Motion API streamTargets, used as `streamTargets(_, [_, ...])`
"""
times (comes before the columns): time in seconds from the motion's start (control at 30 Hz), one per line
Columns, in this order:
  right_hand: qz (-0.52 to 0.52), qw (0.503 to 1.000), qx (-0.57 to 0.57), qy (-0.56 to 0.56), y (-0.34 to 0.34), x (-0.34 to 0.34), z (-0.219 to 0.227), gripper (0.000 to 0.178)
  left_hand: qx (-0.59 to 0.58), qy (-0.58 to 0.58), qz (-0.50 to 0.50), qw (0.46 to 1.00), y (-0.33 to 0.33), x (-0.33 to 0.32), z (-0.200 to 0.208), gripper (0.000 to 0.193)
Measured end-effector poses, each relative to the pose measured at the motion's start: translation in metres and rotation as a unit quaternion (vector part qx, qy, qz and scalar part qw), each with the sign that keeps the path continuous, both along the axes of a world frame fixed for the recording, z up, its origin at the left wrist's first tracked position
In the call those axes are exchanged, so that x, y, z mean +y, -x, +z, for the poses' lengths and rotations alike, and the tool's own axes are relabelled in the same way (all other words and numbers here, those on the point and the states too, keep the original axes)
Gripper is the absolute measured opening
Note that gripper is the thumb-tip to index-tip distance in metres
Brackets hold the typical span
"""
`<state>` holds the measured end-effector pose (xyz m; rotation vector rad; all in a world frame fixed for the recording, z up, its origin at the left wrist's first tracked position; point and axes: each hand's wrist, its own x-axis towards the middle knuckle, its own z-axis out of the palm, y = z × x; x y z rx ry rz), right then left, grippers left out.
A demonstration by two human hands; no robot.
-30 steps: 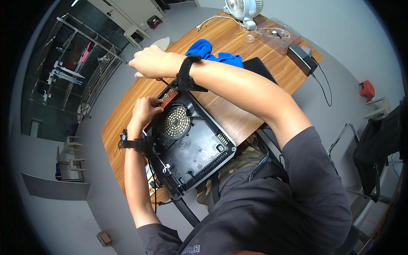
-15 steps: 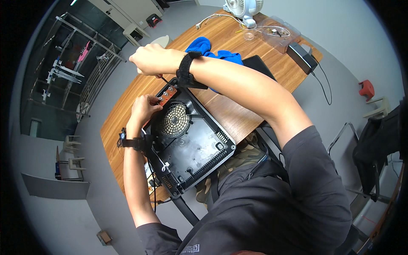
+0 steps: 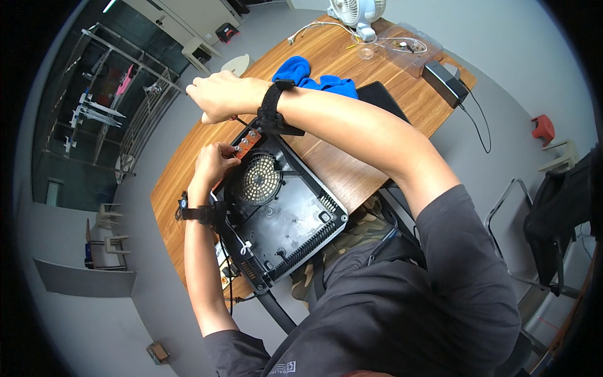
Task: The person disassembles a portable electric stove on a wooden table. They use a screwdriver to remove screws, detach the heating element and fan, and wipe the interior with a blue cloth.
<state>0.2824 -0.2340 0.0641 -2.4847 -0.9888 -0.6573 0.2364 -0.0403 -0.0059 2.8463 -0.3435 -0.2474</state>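
An open black plastic appliance housing (image 3: 295, 217) with a round vent grille (image 3: 259, 180) rests tilted over the table edge and against my lap. At its far end sits a narrow orange-brown circuit board (image 3: 248, 144) with several small round metallic parts. My left hand (image 3: 215, 164) is closed, thumb and fingertips pinching the board's near-left edge. Above the housing's far corner, my right hand (image 3: 223, 97) is closed on what looks like a screwdriver (image 3: 243, 120); a bit of red handle and a thin dark shaft show beneath it, pointing toward the board. Its tip is hard to make out.
On the wooden table (image 3: 286, 47) lie a blue cloth (image 3: 308, 74), a dark flat panel (image 3: 383, 100), a clear plastic box (image 3: 411, 47) and a black power adapter (image 3: 445, 84). A white fan (image 3: 358, 16) stands at the far edge. Cables (image 3: 231, 276) hang beside my left forearm.
My right hand has turned slightly at the wrist and shifted a little to the left, above the housing's far corner. My left hand keeps its pinch on the board.
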Motion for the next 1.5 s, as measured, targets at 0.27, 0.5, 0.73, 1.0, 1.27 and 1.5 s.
streamTargets(0.27, [-0.015,0.999,0.042,0.02,-0.011,-0.001,-0.002,0.042,-0.016,0.01,-0.041,0.999,-0.003,0.005,-0.001,0.037])
streamTargets(0.5, [-0.02,1.0,0.001,-0.01,-0.01,-0.008,-0.009,0.04,0.108,0.032,-0.03,0.993,-0.003,-0.007,0.023,0.032])
streamTargets(0.73, [0.0,1.0,0.017,-0.015,-0.015,-0.006,-0.006,0.048,0.005,0.082,-0.088,0.993,-0.019,-0.025,0.011,0.037])
streamTargets(1.0, [-0.003,0.999,-0.004,-0.05,-0.009,-0.02,-0.011,0.046,-0.062,0.043,-0.073,0.994,-0.038,-0.056,-0.01,0.029])
streamTargets(1.27, [-0.002,0.999,0.043,-0.033,-0.001,-0.015,-0.004,0.041,-0.108,-0.009,0.054,0.993,-0.028,-0.069,-0.02,0.029])
streamTargets(1.5, [0.004,0.998,0.049,-0.042,-0.001,-0.02,-0.005,0.033,-0.128,0.018,0.099,0.987,-0.028,-0.08,-0.025,0.03])
